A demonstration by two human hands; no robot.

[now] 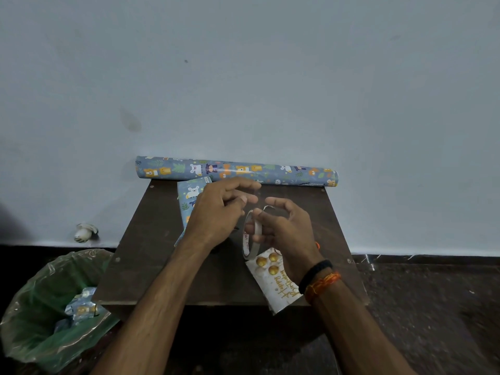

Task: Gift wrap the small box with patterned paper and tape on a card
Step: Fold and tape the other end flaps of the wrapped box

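My right hand point(284, 231) grips a roll of clear tape point(250, 239) upright above the small brown table point(151, 255). My left hand point(216, 212) pinches the free end of the tape and holds a clear strip stretched between both hands. Behind my left hand lies the small box wrapped in blue animal-patterned paper point(189, 198), partly hidden by the hand. A white birthday card point(273, 280) with gold balls and gold lettering lies under my right wrist near the table's front edge.
A roll of the same blue patterned paper point(235, 171) lies along the table's far edge against the pale wall. A bin with a green liner point(51, 307) holding paper scraps stands on the dark floor at the left. A small white object point(85, 232) lies by the wall.
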